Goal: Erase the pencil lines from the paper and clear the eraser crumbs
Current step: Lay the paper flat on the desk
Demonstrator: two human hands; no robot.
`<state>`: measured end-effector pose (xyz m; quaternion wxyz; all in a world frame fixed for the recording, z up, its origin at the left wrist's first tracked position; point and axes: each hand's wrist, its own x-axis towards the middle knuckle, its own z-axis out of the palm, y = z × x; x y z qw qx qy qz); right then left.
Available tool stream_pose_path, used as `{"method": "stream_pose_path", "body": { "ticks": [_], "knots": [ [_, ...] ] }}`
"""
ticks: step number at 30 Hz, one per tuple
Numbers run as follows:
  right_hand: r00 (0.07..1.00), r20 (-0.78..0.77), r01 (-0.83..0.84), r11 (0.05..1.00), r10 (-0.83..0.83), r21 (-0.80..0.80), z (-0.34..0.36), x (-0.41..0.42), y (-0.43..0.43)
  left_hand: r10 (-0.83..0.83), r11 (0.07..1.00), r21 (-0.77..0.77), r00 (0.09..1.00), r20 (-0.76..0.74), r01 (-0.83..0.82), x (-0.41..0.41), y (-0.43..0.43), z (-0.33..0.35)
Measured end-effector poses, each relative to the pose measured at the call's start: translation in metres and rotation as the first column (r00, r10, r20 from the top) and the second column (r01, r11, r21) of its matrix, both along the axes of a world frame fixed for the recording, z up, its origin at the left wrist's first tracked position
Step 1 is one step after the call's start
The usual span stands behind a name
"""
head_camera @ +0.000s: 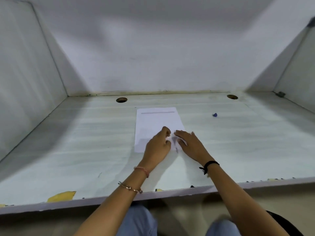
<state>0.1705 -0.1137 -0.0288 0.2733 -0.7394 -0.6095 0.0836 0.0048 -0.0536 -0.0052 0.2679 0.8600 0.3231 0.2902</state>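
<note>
Both hands on paper (156,120), mid-desk (85,142).
Blurred left hand (157,146) curled, contents hidden, grip unclear; right hand (189,142) flat, fingers straight, over near right corner. Small blue object (215,114) well apart, unidentifiable.

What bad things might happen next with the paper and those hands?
The right hand lies flat on only the near right part of the paper, so the far end might slide or crumple under hard rubbing. The grey line near the paper's top edge sits far from both hands and might get missed. The left hand, its fingers curled, hides some paper, so anything left under it may go unseen.
</note>
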Motion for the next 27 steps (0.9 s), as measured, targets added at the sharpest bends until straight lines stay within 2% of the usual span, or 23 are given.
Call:
{"method": "stream_pose_path", "body": {
  "ticks": [2,4,7,12,16,20,25,27],
  "knots": [
    [1.0,0.002,0.003,1.0,-0.003,0.018,0.0,0.016,-0.018,0.063,0.995,0.079,0.998,-0.018,-0.061,0.007,0.011,-0.002],
    [0.998,-0.063,0.014,0.998,-0.01,0.062,0.001,0.036,-0.037,0.097,0.988,0.129,0.994,-0.055,-0.09,0.016,0.024,-0.007],
    [0.98,-0.196,0.061,0.988,-0.032,0.145,0.006,0.06,-0.059,0.117,0.991,0.086,0.984,-0.131,-0.106,0.027,0.038,-0.015],
    [0.9,-0.393,0.3,0.923,-0.19,0.241,0.015,0.087,-0.068,0.102,0.995,0.042,0.927,-0.361,-0.093,0.037,0.042,-0.025],
    [0.794,-0.529,0.471,0.853,-0.298,0.226,0.014,0.121,-0.048,0.052,0.999,0.039,0.867,-0.495,-0.037,0.043,0.043,-0.026],
    [0.824,-0.395,0.497,0.853,-0.407,0.158,0.018,0.152,-0.011,0.007,1.0,0.005,0.864,-0.504,-0.005,0.042,0.048,-0.028],
    [0.916,-0.09,0.401,0.905,-0.392,0.14,0.005,0.187,0.038,0.0,1.0,-0.012,0.887,-0.463,-0.007,0.042,0.051,-0.032],
    [0.914,-0.04,0.405,0.899,-0.404,0.164,0.004,0.191,0.049,-0.002,1.0,-0.024,0.899,-0.438,-0.01,0.042,0.051,-0.032]
  ]
}}
